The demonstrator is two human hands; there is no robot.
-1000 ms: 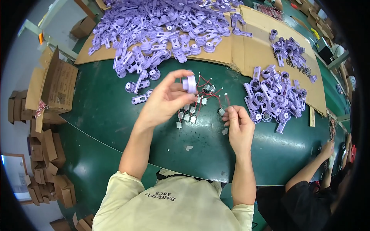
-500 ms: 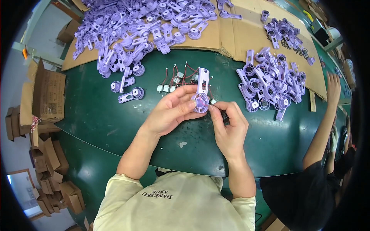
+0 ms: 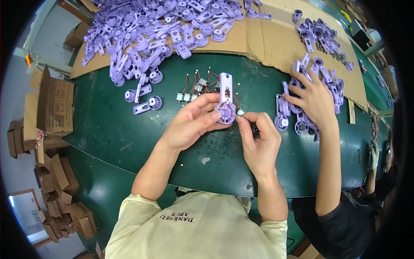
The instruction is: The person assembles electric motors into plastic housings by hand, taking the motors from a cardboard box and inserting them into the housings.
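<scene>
Held piece: a purple part [image 3: 226,105], a slotted arm ending in a spoked ring, held above the bench [image 3: 129,142]; its arm points to 12 o'clock, its ring to 6
Left hand [image 3: 192,125]: fingers [image 3: 205,101] closed on the ring, the thumb across its 9 o'clock side
Right hand [image 3: 265,146]: thumb and forefinger nearly together at the ring's 4 o'clock edge; cannot tell whether anything is pinched between them
Red wire: a bit of red shows within the ring; where it leads is unclear
Small grey motor [image 3: 240,112]: at 4 o'clock from the held piece, just beyond the right fingertips
Other motors [image 3: 186,97]: grouped from 9 to 11 o'clock, red leads [image 3: 196,80] fanning toward 12
Loose purple pieces [image 3: 148,105]: on the bench at 9 o'clock, near the large heap [image 3: 151,30] that spreads over cardboard [image 3: 274,45] between 10 and 11
Right-hand pile [image 3: 282,122]: more purple pieces at 3 o'clock, a co-worker's hand [image 3: 315,97] spread over them, the arm coming from 5 o'clock out of a black sleeve [image 3: 340,228]
Open carton [image 3: 60,105]: far out at 9 o'clock
</scene>
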